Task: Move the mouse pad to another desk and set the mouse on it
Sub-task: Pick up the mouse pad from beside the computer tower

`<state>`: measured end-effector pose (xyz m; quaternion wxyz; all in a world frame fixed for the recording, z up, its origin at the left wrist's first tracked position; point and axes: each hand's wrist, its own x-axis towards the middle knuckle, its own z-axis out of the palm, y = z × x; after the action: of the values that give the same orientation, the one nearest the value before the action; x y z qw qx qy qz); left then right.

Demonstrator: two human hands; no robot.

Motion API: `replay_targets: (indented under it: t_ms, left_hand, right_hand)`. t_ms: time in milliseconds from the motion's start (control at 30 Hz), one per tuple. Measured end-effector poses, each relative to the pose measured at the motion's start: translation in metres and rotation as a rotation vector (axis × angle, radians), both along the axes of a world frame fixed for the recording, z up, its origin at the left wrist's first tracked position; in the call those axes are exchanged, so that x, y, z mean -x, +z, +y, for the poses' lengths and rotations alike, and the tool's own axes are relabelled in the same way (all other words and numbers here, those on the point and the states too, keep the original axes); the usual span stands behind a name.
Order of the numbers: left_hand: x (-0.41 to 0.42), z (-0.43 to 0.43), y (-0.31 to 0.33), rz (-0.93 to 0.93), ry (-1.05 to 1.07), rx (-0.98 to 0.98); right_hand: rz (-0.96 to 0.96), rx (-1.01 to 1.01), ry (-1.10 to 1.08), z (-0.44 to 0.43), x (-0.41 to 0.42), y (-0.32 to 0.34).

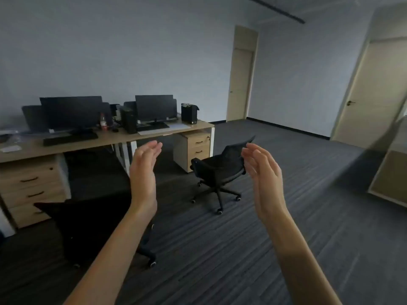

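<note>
long wooden worktop (114, 137) at ten o'clock, carrying two dark monitors (70, 112), a black keyboard (70, 137) and a pale mouse pad (164, 129) near its right end. black office chair (218, 170) at centre. left hand (144, 168) and right hand (263, 172) raised, palms facing, fingers (155, 147) loosely together, empty. mouse not discernible.

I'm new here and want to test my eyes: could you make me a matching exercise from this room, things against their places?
Things:
1. left hand
2. office chair
3. red-capped bottle
4. drawer unit

Places:
A. on the desk, between the monitors
B. under the desk's right end
C. raised in the air, open and empty
D. on the carpet, right of the desk

Pairs: 1-C, 2-D, 3-A, 4-B
</note>
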<state>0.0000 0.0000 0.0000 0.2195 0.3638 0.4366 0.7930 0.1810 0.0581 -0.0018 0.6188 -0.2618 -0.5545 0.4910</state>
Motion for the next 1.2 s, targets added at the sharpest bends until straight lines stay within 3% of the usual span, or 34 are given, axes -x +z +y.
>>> replay_targets:
  t_ms: [333,1200]
  left_hand:
    - [0.086,0.248,0.026,0.058,-0.015,-0.012]
    - [0.295,0.832,-0.004,-0.001,0.178,0.029]
  right_hand:
    - [0.039,-0.014,0.000,0.239,0.098,0.025]
    - [0.010,-0.004,0.065,0.858,0.297,0.003]
